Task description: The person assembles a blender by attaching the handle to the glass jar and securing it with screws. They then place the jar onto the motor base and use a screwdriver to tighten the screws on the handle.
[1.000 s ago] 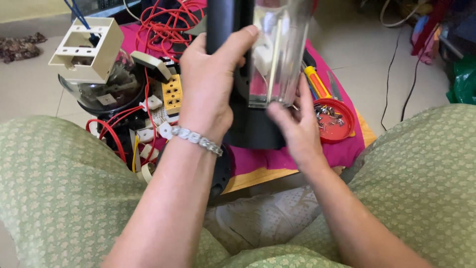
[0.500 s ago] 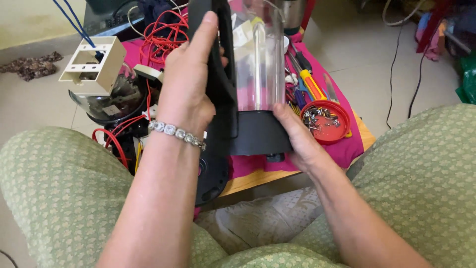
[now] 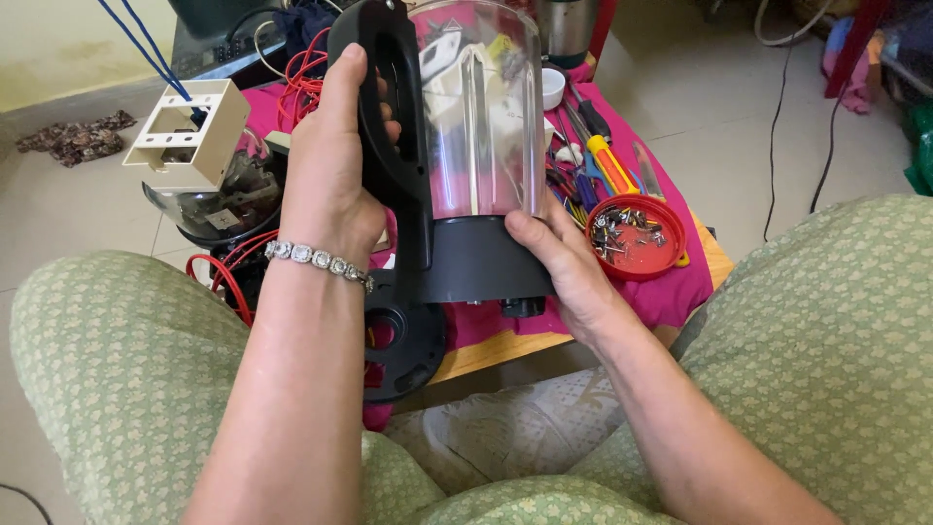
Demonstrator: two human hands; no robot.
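I hold a blender jar (image 3: 481,117) upright in front of me: clear plastic walls, a dark grey base (image 3: 481,262) and a black handle (image 3: 389,117) on its left side. My left hand (image 3: 330,175), with a sparkly bracelet on the wrist, is wrapped around that handle. My right hand (image 3: 564,267) grips the dark base from the right and below. A black round part (image 3: 403,340) hangs just under the handle.
A low table with a pink cloth (image 3: 671,292) carries a red lid full of screws (image 3: 637,238), screwdrivers (image 3: 607,160) and red wires (image 3: 301,83). A beige plastic box (image 3: 190,131) sits on a dark glass bowl (image 3: 219,209) at left. My green-clad knees flank the table.
The jar has come lower and closer to me, so its whole clear body now shows. My right hand slid from the jar's side down onto the base.
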